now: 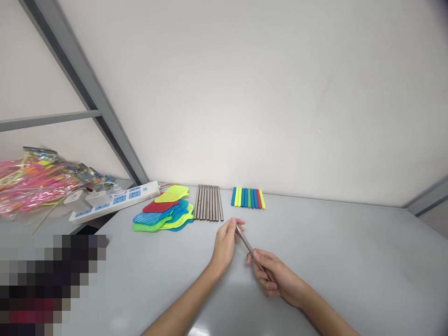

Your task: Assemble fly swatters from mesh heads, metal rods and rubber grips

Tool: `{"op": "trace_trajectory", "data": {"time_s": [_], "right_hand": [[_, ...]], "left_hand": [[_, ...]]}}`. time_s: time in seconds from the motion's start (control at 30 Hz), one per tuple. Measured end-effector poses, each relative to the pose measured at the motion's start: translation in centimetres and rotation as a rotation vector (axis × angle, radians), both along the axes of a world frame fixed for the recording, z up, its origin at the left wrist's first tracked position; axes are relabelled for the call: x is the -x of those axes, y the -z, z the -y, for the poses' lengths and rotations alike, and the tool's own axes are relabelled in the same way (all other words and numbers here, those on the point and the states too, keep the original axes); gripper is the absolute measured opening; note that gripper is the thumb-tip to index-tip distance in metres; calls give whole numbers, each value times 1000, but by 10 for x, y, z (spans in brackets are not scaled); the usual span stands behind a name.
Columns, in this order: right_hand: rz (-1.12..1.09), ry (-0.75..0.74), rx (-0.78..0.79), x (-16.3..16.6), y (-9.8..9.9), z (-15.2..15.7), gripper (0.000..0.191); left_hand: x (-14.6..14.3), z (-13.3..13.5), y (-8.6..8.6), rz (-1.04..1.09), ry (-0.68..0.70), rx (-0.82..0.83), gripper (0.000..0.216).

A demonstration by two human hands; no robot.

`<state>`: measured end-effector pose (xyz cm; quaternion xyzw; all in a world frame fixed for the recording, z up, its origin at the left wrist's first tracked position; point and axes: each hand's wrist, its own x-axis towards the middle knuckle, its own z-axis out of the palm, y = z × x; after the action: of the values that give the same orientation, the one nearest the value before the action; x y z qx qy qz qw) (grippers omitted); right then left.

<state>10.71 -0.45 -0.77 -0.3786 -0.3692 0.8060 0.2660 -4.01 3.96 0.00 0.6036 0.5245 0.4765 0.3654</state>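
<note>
My right hand (271, 275) is closed around the lower part of a slim metal rod (246, 241), which slants up and to the left. At the rod's upper end, the thumb and fingers of my left hand (227, 238) are closed on its tip; part of that grip is hidden. Beyond my left hand lies a row of several similar metal rods (208, 204), side by side. Right of them is a row of short coloured handles (248, 198) in blue, yellow, green and red. A pile of perforated plastic fly swatter heads (154, 217) lies to the left of the rods.
A white power strip (126, 199) with plugged-in adapters runs along the table's left side. Behind it are clear bags of pink and yellow items (38, 179). A wall (266, 102) stands at the back of the grey table (336, 261). The lower left is pixelated.
</note>
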Motion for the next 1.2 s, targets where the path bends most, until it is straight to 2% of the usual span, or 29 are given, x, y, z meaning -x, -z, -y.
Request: {"op": "trace_trajectory", "data": {"time_s": [0.13,0.2,0.37,0.43,0.57,0.77,1.2], "right_hand": [[-16,34,6,0,-2,0,31],[-26,42,8,-1,-2,0,31],[-45,43,-7,-2,-3,0,30],[-44,48,-8,-2,-3,1,30],[-60,54,-15,-1,-2,2,30],[-68,60,-28,-3,3,2,30],[-82,63,-49,-3,3,2,28]], "left_hand": [[27,-18,-8,-221,-173,-120,31],[48,-31,-11,-345,-294,-153,34],[106,-56,-7,-592,-559,-100,35],[125,-61,-3,-661,-613,-54,37],[148,-66,4,-764,-589,33,34],[152,-69,6,-853,-536,81,34],[125,-62,1,-908,-575,-2,39]]}}
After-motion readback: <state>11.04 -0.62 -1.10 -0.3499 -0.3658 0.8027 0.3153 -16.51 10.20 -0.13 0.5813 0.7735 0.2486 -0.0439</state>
